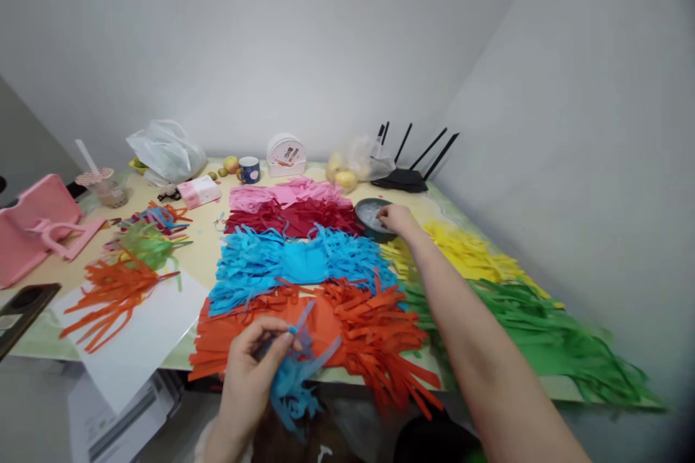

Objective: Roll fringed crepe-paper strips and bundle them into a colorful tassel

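In the near middle my left hand (253, 365) is closed on a blue paper tassel (296, 387), pinching its twisted top between thumb and fingers while the strips hang down. My right hand (395, 219) reaches across to a dark round bowl (374, 235), its bent fingertips down inside the rim. Pale, clear-looking stuff lies in that bowl; what the fingertips hold, if anything, is too small to tell. Between the hands lie fringed paper sheets: orange (326, 318), blue (304, 262), dark red (293, 219) and pink (287, 193).
Finished-looking tassels, an orange one (119, 296) foremost, rest at left by white paper (157, 325). Yellow (472, 253) and green (543, 336) fringed sheets lie right, under my forearm. A mug (249, 170), a black router (402, 179) and a pink stand (40, 228) stand farther out.
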### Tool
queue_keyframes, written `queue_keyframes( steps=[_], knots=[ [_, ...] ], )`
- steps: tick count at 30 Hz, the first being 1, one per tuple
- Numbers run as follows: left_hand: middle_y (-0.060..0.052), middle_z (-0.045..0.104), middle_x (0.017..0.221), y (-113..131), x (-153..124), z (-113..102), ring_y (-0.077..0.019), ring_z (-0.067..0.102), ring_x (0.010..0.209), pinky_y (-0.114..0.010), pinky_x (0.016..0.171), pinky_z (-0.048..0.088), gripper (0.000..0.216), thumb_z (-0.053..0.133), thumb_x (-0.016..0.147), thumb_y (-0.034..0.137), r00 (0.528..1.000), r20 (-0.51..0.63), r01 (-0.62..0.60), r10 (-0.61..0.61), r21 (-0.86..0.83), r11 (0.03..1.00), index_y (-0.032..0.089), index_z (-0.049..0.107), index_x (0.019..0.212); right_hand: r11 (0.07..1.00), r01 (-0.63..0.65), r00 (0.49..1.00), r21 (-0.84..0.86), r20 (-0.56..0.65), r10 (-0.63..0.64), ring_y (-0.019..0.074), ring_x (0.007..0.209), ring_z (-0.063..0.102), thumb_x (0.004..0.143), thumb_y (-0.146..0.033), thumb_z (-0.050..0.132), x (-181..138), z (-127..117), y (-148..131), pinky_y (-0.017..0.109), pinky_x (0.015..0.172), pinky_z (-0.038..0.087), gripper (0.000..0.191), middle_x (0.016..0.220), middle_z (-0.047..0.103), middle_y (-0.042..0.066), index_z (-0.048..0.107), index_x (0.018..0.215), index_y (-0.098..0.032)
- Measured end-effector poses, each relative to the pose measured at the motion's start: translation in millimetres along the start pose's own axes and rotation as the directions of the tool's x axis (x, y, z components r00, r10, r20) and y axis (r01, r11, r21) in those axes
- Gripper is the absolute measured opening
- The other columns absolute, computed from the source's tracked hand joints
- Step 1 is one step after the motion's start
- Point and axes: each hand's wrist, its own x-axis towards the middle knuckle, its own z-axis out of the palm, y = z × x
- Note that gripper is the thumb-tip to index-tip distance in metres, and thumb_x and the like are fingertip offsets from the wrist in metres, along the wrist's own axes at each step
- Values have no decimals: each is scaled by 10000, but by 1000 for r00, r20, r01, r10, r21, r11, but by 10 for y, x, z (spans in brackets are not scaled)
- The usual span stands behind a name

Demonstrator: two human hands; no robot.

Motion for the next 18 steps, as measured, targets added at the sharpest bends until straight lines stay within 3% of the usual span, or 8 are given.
queue_keyframes(
  steps=[5, 9, 13, 18],
  knots=[
    [-48, 743, 685, 61, 17, 72, -170, 685, 668, -224, 632, 521, 214, 756, 765, 361, 1000, 26, 12, -13, 18, 1000, 163, 675, 783, 978, -21, 999, 208, -39, 29, 184, 893, 671, 985, -325, 630, -167, -27, 60, 369, 827, 572, 202, 1014, 683, 53, 669, 1018, -129],
    [-52, 742, 687, 65, -21, 53, -180, 689, 678, -238, 638, 523, 219, 746, 778, 368, 1000, 24, -5, 4, 34, 999, 160, 680, 791, 896, 45, 993, 442, -122, 10, 161, 814, 662, 982, -313, 635, -323, -117, -64, 332, 756, 576, 192, 950, 673, 40, 658, 986, -123],
    [-44, 742, 709, 62, -13, 28, -176, 687, 691, -238, 644, 522, 182, 737, 791, 341, 1000, -15, -18, 18, 24, 1000, 164, 698, 803, 687, 231, 972, 689, -193, -133, 143, 740, 653, 970, -350, 634, -770, -119, -387, 303, 728, 567, 217, 842, 674, 18, 654, 936, -136],
    [-38, 749, 799, 73, 36, 115, -162, 675, 764, -234, 734, 518, 92, 754, 764, 261, 987, -78, -135, 140, 70, 988, 171, 742, 771, 372, 337, 910, 865, -198, -364, 171, 722, 662, 751, -506, 788, -1930, 243, -941, 299, 697, 564, 349, 797, 697, 13, 685, 881, -199]
  ],
)
